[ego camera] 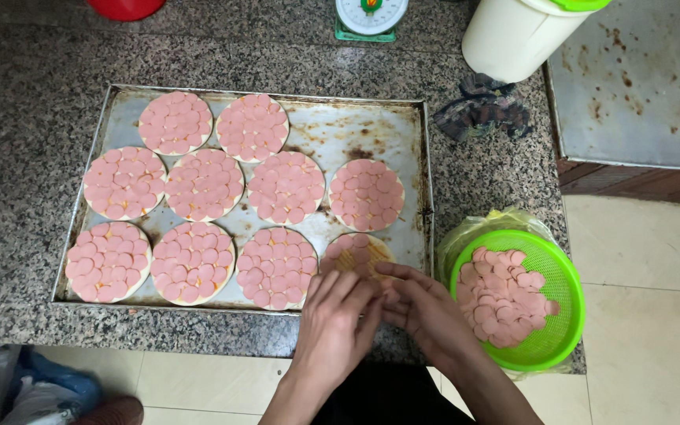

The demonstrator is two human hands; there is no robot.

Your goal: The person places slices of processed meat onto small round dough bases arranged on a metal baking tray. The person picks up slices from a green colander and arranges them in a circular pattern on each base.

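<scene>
A partly covered round of pale dough (358, 253) lies at the near right corner of the worn rectangular metal baking tray (332, 126), only its far edge bearing pink sausage slices. The left hand (338, 315) and right hand (423, 303) meet over its near edge, fingers curled together; whether they pinch a slice cannot be told. Nine other dough rounds fully tiled with pink slices (204, 184) fill the tray's left and middle, so one round remains unfinished. Just right of the tray, a green plastic mesh basket (570, 315) holds loose slices (504, 295) on the speckled granite tabletop (33, 102).
</scene>
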